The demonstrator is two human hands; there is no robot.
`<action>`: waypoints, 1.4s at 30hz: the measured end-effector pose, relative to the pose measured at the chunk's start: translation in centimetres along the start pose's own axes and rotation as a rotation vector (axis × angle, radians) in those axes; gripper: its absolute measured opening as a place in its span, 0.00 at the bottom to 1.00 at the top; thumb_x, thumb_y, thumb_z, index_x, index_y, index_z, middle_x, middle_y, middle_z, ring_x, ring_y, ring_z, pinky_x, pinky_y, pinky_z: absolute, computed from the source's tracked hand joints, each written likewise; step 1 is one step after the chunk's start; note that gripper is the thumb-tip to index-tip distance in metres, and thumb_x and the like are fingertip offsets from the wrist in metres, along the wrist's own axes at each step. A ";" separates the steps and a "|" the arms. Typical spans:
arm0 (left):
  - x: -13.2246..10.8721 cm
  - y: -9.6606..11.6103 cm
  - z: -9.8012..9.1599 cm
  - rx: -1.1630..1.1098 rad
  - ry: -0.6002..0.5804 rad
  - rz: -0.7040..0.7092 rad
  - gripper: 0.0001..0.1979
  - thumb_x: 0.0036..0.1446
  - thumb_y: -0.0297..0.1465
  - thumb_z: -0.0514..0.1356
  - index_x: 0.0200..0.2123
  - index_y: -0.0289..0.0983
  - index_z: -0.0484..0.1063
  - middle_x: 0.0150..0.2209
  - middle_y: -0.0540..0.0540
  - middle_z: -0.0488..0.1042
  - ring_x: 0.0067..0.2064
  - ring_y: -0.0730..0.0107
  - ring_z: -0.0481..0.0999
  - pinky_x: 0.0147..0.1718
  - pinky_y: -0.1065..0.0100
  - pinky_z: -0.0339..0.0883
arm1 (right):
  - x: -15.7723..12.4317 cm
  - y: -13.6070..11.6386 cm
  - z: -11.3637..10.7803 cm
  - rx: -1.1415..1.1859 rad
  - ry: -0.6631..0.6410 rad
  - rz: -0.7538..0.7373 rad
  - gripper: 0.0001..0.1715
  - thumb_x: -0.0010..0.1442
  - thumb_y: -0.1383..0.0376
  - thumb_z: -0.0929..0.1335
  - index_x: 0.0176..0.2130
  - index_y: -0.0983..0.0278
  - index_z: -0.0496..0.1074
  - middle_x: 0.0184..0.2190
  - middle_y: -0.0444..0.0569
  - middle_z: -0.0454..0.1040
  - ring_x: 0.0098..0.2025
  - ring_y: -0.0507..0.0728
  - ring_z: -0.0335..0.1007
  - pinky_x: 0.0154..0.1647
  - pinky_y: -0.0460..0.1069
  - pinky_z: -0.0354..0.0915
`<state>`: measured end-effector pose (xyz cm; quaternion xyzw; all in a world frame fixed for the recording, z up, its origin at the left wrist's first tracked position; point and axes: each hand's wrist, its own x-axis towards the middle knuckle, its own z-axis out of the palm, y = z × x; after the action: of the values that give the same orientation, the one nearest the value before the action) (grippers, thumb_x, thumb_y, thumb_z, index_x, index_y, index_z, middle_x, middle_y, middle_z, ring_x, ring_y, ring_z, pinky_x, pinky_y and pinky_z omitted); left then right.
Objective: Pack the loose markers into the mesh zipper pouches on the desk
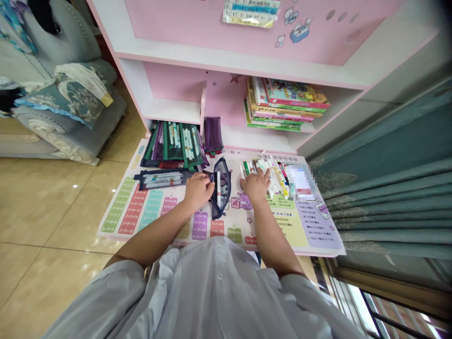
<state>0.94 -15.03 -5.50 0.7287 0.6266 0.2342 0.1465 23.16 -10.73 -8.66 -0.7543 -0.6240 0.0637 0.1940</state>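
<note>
Navy mesh zip pouch (221, 188) lies open on a printed times-table desk mat (151, 212), near the mat's middle and toward its far edge, its long side running away from the person. A white marker with a pink band (218, 189) sits lengthwise in its mouth. The person's left hand (197, 190) rests on the mat just beside the pouch, fingers pressed together and slightly curled, their tips touching the pouch's near rim; whether they are pinching it, I cannot tell. The right hand (256, 184) is spread open, fingers fanned, on the far side of the pouch and touching the loose felt-tip markers (271, 172), which lie in a rough row along the mat's far edge.

Beyond the mat's far edge, on the left, stand dark green zip pouches packed with markers (173, 143), with a flat purple pouch (213, 134) just beside them. A flat black pouch holding several markers (162, 179) lies on the mat's left part, reaching toward the left hand. Right of the loose markers, a pixelated patch (300, 181) on the mat is too blurred to identify. Past the far edge, a stack of children's books (286, 103) sits on a pink-and-white shelf unit (226, 54).
</note>
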 end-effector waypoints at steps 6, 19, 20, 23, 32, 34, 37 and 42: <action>0.0 0.0 0.0 0.005 -0.001 0.003 0.13 0.60 0.33 0.56 0.27 0.38 0.78 0.47 0.42 0.77 0.54 0.57 0.72 0.54 0.56 0.66 | 0.0 -0.4 -0.1 0.074 0.008 -0.062 0.11 0.51 0.66 0.71 0.21 0.67 0.71 0.62 0.64 0.63 0.70 0.79 0.40 0.65 0.76 0.43; 0.1 0.0 0.2 -0.003 0.004 -0.014 0.13 0.60 0.32 0.56 0.26 0.39 0.78 0.47 0.44 0.78 0.53 0.58 0.73 0.55 0.56 0.66 | -4.3 -4.8 -1.2 0.594 0.027 -0.398 0.09 0.50 0.65 0.69 0.21 0.61 0.67 0.61 0.53 0.68 0.72 0.65 0.45 0.70 0.63 0.46; 0.1 0.0 0.2 -0.001 0.003 -0.017 0.13 0.59 0.32 0.56 0.26 0.39 0.78 0.47 0.44 0.78 0.53 0.57 0.73 0.54 0.56 0.66 | -4.5 -5.0 -1.0 0.577 -0.003 -0.404 0.09 0.50 0.65 0.69 0.20 0.61 0.68 0.60 0.54 0.68 0.71 0.65 0.47 0.71 0.63 0.45; 0.1 0.0 0.2 0.005 -0.003 -0.020 0.13 0.59 0.33 0.56 0.26 0.39 0.78 0.47 0.44 0.78 0.54 0.58 0.72 0.54 0.56 0.67 | -4.5 -5.3 -0.4 0.513 -0.062 -0.386 0.09 0.49 0.66 0.69 0.19 0.61 0.69 0.57 0.55 0.71 0.67 0.63 0.57 0.72 0.61 0.43; 0.1 0.1 0.2 0.006 -0.014 -0.011 0.13 0.60 0.33 0.56 0.27 0.39 0.78 0.47 0.43 0.78 0.54 0.57 0.72 0.55 0.56 0.66 | -4.2 -6.1 0.2 0.358 0.000 -0.216 0.10 0.51 0.63 0.70 0.21 0.62 0.73 0.52 0.57 0.72 0.64 0.66 0.57 0.66 0.62 0.53; 0.1 0.1 0.2 0.008 -0.020 -0.014 0.14 0.60 0.34 0.56 0.27 0.39 0.78 0.47 0.43 0.77 0.54 0.57 0.72 0.55 0.55 0.66 | -4.2 -6.2 0.1 0.304 0.019 -0.198 0.11 0.52 0.63 0.71 0.21 0.62 0.74 0.51 0.57 0.72 0.64 0.68 0.56 0.65 0.63 0.54; 0.1 0.1 0.2 0.010 -0.029 -0.019 0.13 0.60 0.34 0.56 0.28 0.39 0.78 0.47 0.43 0.77 0.54 0.57 0.72 0.55 0.55 0.66 | -4.2 -6.2 0.1 0.241 0.011 -0.201 0.12 0.52 0.61 0.72 0.21 0.62 0.74 0.51 0.56 0.71 0.62 0.69 0.56 0.62 0.65 0.55; 0.1 0.2 0.0 0.012 -0.024 -0.012 0.13 0.60 0.33 0.56 0.28 0.38 0.78 0.47 0.43 0.78 0.54 0.57 0.72 0.55 0.55 0.66 | -4.2 -6.0 0.6 0.226 0.009 -0.233 0.16 0.55 0.58 0.72 0.21 0.62 0.74 0.49 0.57 0.72 0.60 0.69 0.56 0.61 0.64 0.55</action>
<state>1.14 -14.97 -5.40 0.7286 0.6305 0.2210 0.1510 16.62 -13.80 -7.56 -0.6503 -0.6953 0.1073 0.2866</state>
